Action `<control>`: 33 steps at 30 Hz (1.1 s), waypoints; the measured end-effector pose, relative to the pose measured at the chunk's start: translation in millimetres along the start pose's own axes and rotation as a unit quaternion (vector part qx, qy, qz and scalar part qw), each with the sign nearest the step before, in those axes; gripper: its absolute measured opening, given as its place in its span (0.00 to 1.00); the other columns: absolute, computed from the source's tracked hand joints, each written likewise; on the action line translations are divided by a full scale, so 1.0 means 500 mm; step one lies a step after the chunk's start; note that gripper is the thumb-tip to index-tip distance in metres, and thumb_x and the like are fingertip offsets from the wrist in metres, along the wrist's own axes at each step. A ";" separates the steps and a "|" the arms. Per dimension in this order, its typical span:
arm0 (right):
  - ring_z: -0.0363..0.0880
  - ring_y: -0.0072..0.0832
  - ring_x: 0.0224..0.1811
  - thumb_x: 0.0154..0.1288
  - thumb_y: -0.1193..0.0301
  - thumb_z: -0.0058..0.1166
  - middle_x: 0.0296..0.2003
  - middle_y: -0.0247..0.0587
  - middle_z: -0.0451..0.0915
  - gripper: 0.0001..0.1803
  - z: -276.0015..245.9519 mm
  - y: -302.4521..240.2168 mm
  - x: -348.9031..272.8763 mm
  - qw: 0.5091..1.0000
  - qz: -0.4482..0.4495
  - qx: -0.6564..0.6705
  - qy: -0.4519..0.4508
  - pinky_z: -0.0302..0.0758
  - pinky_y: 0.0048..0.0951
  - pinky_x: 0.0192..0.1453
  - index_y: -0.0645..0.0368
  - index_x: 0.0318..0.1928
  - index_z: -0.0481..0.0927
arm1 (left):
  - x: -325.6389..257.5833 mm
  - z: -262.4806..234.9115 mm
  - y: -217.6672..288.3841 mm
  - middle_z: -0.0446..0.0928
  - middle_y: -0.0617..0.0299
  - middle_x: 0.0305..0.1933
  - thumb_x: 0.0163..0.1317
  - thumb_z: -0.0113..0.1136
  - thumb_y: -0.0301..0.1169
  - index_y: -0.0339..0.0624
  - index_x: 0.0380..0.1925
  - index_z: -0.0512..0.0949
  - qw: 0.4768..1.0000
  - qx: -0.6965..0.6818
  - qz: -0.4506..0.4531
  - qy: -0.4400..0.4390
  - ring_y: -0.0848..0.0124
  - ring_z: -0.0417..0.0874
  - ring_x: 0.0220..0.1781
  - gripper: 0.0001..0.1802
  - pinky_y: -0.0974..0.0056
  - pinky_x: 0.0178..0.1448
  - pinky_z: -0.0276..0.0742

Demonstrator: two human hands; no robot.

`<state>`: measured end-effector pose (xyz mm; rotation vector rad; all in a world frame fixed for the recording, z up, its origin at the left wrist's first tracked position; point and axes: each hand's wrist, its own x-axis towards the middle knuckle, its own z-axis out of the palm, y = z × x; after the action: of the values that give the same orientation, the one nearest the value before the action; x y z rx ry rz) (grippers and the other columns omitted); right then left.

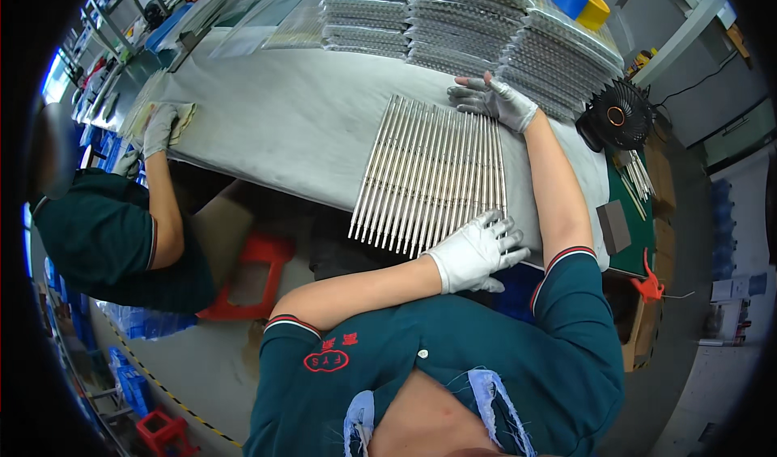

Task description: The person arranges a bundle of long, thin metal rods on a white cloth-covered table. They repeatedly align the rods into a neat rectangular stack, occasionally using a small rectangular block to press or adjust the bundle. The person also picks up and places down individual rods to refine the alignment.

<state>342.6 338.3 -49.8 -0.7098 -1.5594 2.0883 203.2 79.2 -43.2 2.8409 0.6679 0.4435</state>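
A row of slender, shiny metal rods (433, 178) lies side by side on the grey cloth-covered table (267, 125). My left hand (473, 253), in a white glove, reaches across to the row's near right end. Its fingers are spread, with the fingertips by the ends of the rods. At the far right end of the row is my right hand (503, 103), in a greyed glove with some bare fingertips. Its fingers are stretched out over or just beyond the rod ends; whether they touch is hard to tell. Neither hand is gripping a rod.
Stacks of clear-wrapped rods (465, 24) line the table's back, with a blue and yellow tape roll (579, 0) on top. A black fan (619, 115) stands right, near a red air gun (648, 283). A co-worker (121, 234) wipes at the left, by a red stool (255, 275).
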 end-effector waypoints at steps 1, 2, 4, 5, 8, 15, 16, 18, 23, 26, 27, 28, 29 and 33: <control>0.66 0.39 0.66 0.56 0.36 0.53 0.62 0.50 0.68 0.51 -0.003 0.006 -0.004 0.999 -0.001 0.031 -0.010 0.61 0.38 0.72 0.64 0.67 0.60 | -0.005 0.002 -0.002 0.69 0.52 0.62 0.55 0.59 0.55 0.40 0.63 0.65 1.000 0.015 -0.015 -0.014 0.54 0.65 0.68 0.42 0.48 0.73 0.54; 0.66 0.39 0.67 0.56 0.36 0.54 0.62 0.50 0.68 0.51 -0.007 0.010 -0.009 0.999 -0.005 0.036 -0.011 0.60 0.38 0.73 0.65 0.67 0.60 | -0.008 0.000 -0.004 0.69 0.52 0.61 0.53 0.59 0.56 0.39 0.63 0.65 1.000 0.005 -0.025 -0.018 0.53 0.65 0.68 0.43 0.48 0.73 0.54; 0.65 0.39 0.67 0.56 0.37 0.55 0.62 0.51 0.68 0.52 -0.010 0.014 -0.015 0.999 -0.015 0.047 -0.013 0.60 0.39 0.73 0.66 0.67 0.61 | -0.015 -0.001 -0.002 0.69 0.51 0.61 0.51 0.60 0.57 0.36 0.61 0.67 0.999 0.005 -0.018 -0.026 0.54 0.66 0.67 0.44 0.50 0.72 0.56; 0.65 0.39 0.67 0.55 0.37 0.55 0.63 0.51 0.68 0.52 -0.008 0.016 -0.013 0.998 -0.021 0.054 -0.001 0.59 0.38 0.73 0.66 0.67 0.61 | -0.017 0.000 -0.003 0.70 0.51 0.60 0.51 0.61 0.57 0.35 0.60 0.68 1.000 0.010 -0.014 -0.022 0.54 0.67 0.67 0.44 0.51 0.72 0.57; 0.64 0.39 0.68 0.55 0.37 0.56 0.63 0.51 0.67 0.52 -0.003 0.017 -0.008 0.998 -0.028 0.056 0.016 0.58 0.38 0.75 0.66 0.66 0.61 | -0.024 0.005 -0.005 0.70 0.50 0.59 0.51 0.61 0.55 0.34 0.58 0.70 1.000 0.022 0.002 -0.008 0.55 0.68 0.65 0.41 0.53 0.71 0.60; 0.63 0.38 0.68 0.55 0.36 0.55 0.65 0.50 0.64 0.54 0.001 0.014 -0.018 0.999 -0.020 0.021 -0.014 0.55 0.36 0.75 0.66 0.68 0.59 | -0.035 0.015 -0.009 0.71 0.51 0.58 0.53 0.61 0.50 0.34 0.54 0.72 1.000 -0.007 0.012 0.017 0.56 0.71 0.63 0.36 0.54 0.68 0.64; 0.62 0.38 0.68 0.55 0.35 0.54 0.66 0.50 0.64 0.54 0.003 0.013 -0.020 1.000 -0.019 0.014 -0.011 0.55 0.36 0.75 0.66 0.68 0.59 | -0.036 0.016 -0.009 0.71 0.51 0.58 0.53 0.61 0.50 0.34 0.54 0.72 1.000 -0.005 0.016 0.026 0.57 0.71 0.63 0.35 0.54 0.68 0.64; 0.62 0.38 0.69 0.54 0.35 0.54 0.66 0.50 0.63 0.55 0.002 0.015 -0.019 1.000 -0.019 0.005 -0.014 0.53 0.36 0.76 0.66 0.68 0.58 | -0.038 0.012 -0.007 0.71 0.51 0.59 0.53 0.61 0.51 0.34 0.55 0.71 1.000 -0.011 0.008 0.024 0.56 0.71 0.63 0.36 0.54 0.68 0.64; 0.61 0.38 0.69 0.54 0.35 0.54 0.66 0.50 0.63 0.56 0.000 0.018 -0.016 1.000 -0.018 0.007 -0.016 0.53 0.36 0.76 0.66 0.69 0.56 | -0.050 0.006 -0.010 0.70 0.50 0.60 0.52 0.62 0.51 0.35 0.57 0.70 1.000 0.001 0.014 0.005 0.55 0.69 0.65 0.39 0.54 0.70 0.62; 0.61 0.38 0.69 0.55 0.36 0.55 0.65 0.51 0.64 0.55 0.002 0.014 -0.015 1.000 -0.015 0.007 -0.014 0.54 0.36 0.75 0.67 0.69 0.56 | -0.054 0.001 -0.013 0.70 0.50 0.61 0.51 0.62 0.52 0.36 0.58 0.69 1.000 -0.013 0.009 0.001 0.55 0.69 0.65 0.40 0.54 0.71 0.62; 0.62 0.38 0.69 0.56 0.37 0.54 0.65 0.52 0.65 0.54 -0.002 0.018 -0.010 1.000 -0.019 0.012 -0.010 0.56 0.35 0.74 0.67 0.69 0.56 | -0.053 0.000 -0.015 0.70 0.50 0.61 0.51 0.62 0.52 0.36 0.58 0.69 1.000 -0.017 0.009 0.002 0.55 0.69 0.66 0.40 0.54 0.71 0.61; 0.62 0.38 0.68 0.57 0.38 0.54 0.64 0.52 0.65 0.54 -0.001 0.020 -0.006 1.000 -0.023 0.018 -0.007 0.57 0.35 0.74 0.68 0.69 0.55 | -0.054 0.001 -0.017 0.70 0.50 0.61 0.50 0.62 0.52 0.37 0.58 0.69 1.000 -0.022 0.009 0.003 0.55 0.69 0.66 0.40 0.54 0.71 0.61; 0.62 0.38 0.68 0.57 0.38 0.54 0.64 0.52 0.65 0.53 0.001 0.022 -0.004 1.000 -0.028 0.007 -0.004 0.57 0.35 0.73 0.68 0.69 0.55 | -0.054 0.004 -0.018 0.70 0.50 0.61 0.50 0.62 0.53 0.37 0.58 0.69 1.000 -0.022 0.003 0.003 0.55 0.69 0.66 0.40 0.54 0.71 0.61; 0.62 0.38 0.68 0.59 0.38 0.53 0.64 0.53 0.66 0.53 0.008 0.025 0.004 0.999 -0.035 -0.028 0.005 0.57 0.34 0.73 0.69 0.68 0.55 | -0.061 0.003 -0.016 0.70 0.51 0.62 0.51 0.61 0.55 0.39 0.60 0.69 1.000 -0.011 -0.020 -0.002 0.55 0.68 0.66 0.42 0.52 0.71 0.60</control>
<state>338.1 333.5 -61.2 -0.6745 -1.6194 1.9946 174.6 71.9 -54.0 2.8010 0.7129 0.4374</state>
